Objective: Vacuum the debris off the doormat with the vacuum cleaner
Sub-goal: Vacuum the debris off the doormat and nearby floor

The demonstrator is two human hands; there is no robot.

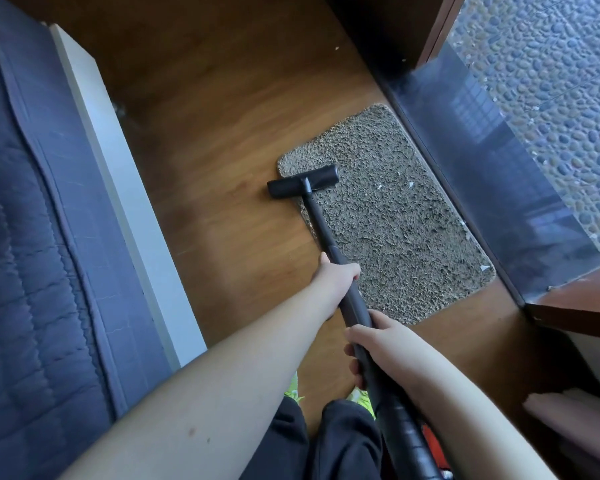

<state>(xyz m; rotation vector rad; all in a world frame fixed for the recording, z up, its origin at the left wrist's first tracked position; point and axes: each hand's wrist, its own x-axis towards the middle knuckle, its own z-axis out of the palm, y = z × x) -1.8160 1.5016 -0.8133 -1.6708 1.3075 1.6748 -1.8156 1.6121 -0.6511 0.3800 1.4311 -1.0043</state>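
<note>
From the head camera, looking steeply down, a shaggy grey-brown doormat (388, 216) lies flat on the wooden floor (201, 133), its long right edge just beside the dark threshold (478, 168) of a glass door. Beyond the glass there is pebbled ground (551, 81).

The black vacuum cleaner wand (321, 223) runs from the lower middle of the view up to its flat floor head (302, 181). The head sits across the mat's far left corner, its right part on the pile and its left end out over the bare floor. The wand follows the mat's left edge.

Both hands grip the wand. The left hand (336, 273) is further along, its fingers curled round the tube near the mat's left edge. The right hand (378, 344) holds the thicker part of the tube closer to the body, fingers wrapped over it from the right. Below that hand the ribbed black hose (409, 441) leaves the frame.

A few small white scraps (411, 184) lie on the pile to the right of the head, and another white scrap (485, 268) sits at the mat's near right corner.

To the left runs a blue quilted mattress (32, 237) with a white panel (118, 174) along its side. At the bottom are dark trouser legs (347, 441) and a bit of green shoe (293, 393)
</note>
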